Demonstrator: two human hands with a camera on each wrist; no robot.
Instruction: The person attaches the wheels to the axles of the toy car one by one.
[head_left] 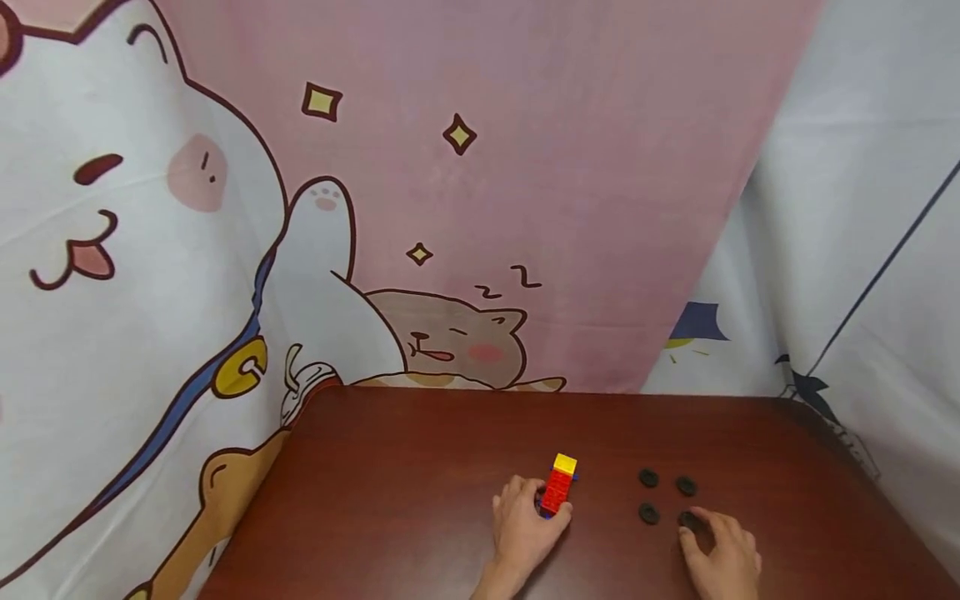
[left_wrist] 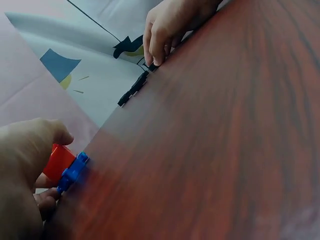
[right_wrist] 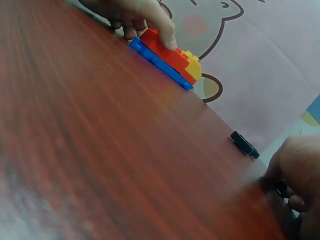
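A toy brick car body [head_left: 557, 490] stands on the table, with red bricks, a yellow brick at its far end and a blue base. My left hand [head_left: 522, 523] grips its near part, thumb on one side and fingers on the other. In the right wrist view, the blue base [right_wrist: 161, 64] runs along the table surface under the red bricks. Off to the right, my right hand [head_left: 722, 557] pinches a small black wheel [head_left: 687, 521] at the table between thumb and fingers. Most of that wheel is hidden by the hand in the right wrist view.
Three more black wheels lie flat on the dark red-brown table [head_left: 390, 500]: a far left one [head_left: 648, 477], a far right one [head_left: 686, 485] and a near left one [head_left: 648, 513]. A cartoon-printed curtain [head_left: 585, 208] hangs behind the table and along its sides.
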